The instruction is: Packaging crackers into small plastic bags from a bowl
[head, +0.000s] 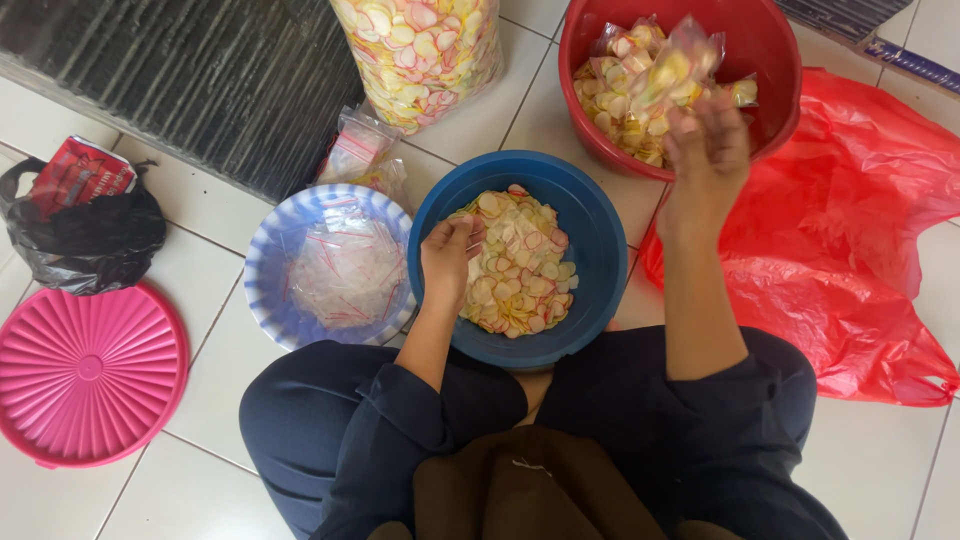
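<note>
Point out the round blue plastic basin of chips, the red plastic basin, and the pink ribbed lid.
Round blue plastic basin (590, 215): head view, right inner wall.
Red plastic basin (775, 45): head view, inner wall.
Pink ribbed lid (88, 372): head view, centre.

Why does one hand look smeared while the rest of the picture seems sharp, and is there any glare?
Head view: the right hand and the small filled bag it holds over the red basin are motion-blurred; the left hand in the blue basin is sharper. Light is soft and even, with mild sheen on the red plastic bag.
</note>
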